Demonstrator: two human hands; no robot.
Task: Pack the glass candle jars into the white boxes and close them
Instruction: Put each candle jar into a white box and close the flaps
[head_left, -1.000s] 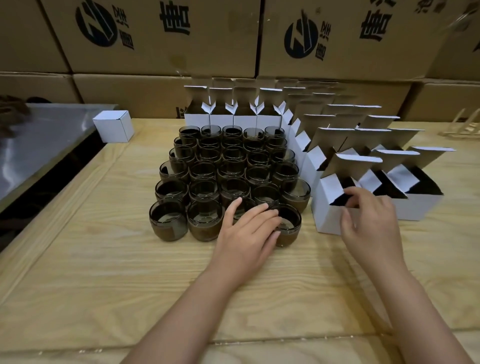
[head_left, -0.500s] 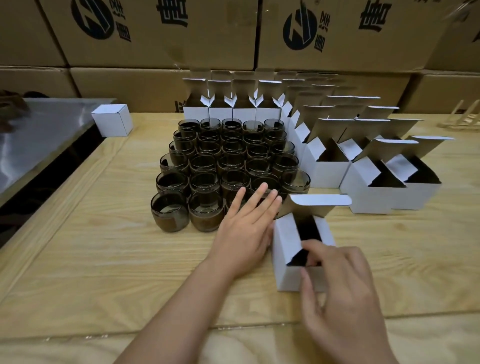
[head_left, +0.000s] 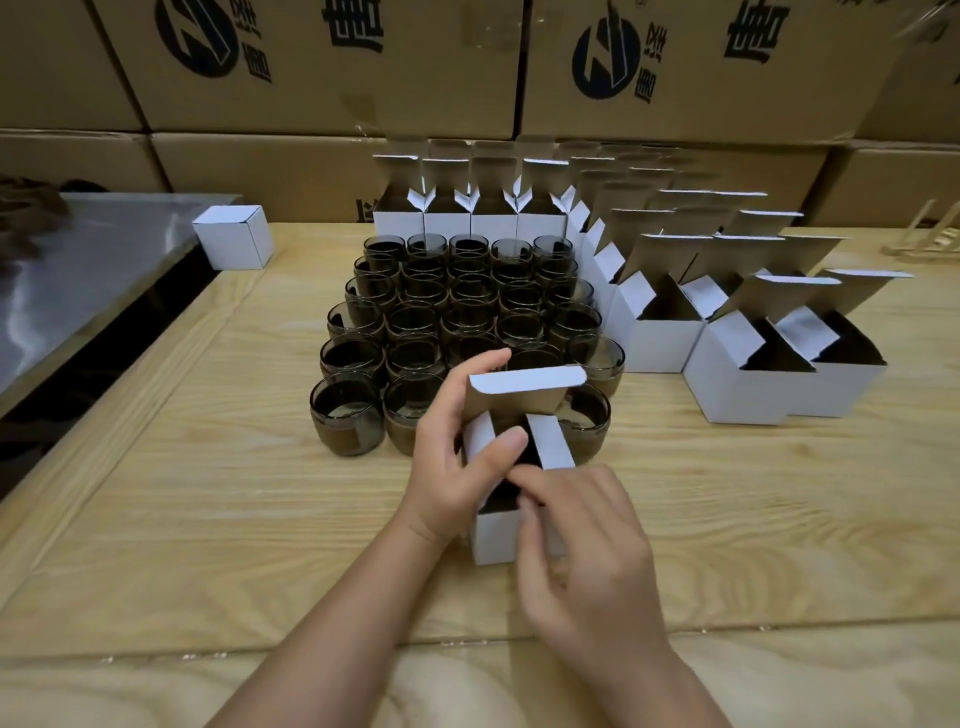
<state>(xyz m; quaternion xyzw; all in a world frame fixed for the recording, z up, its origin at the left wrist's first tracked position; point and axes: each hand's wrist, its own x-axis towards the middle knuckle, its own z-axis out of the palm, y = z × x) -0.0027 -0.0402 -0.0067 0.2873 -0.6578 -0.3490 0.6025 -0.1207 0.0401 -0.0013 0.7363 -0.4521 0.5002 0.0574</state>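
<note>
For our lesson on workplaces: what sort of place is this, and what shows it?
Probably a small packing workshop or stockroom: printed cardboard cartons stacked behind, rows of open white boxes, and a block of glass candle jars on a wooden table.

**Jars in the middle, boxes behind and to the right**

On the table the jars stand packed in a block. A row of open boxes stands just behind them, and more boxes line their right side. A single box sits just before the jars, held between the left hand and right hand. A closed box sits far left, beside a counter. Cartons are stacked behind the table.
</note>
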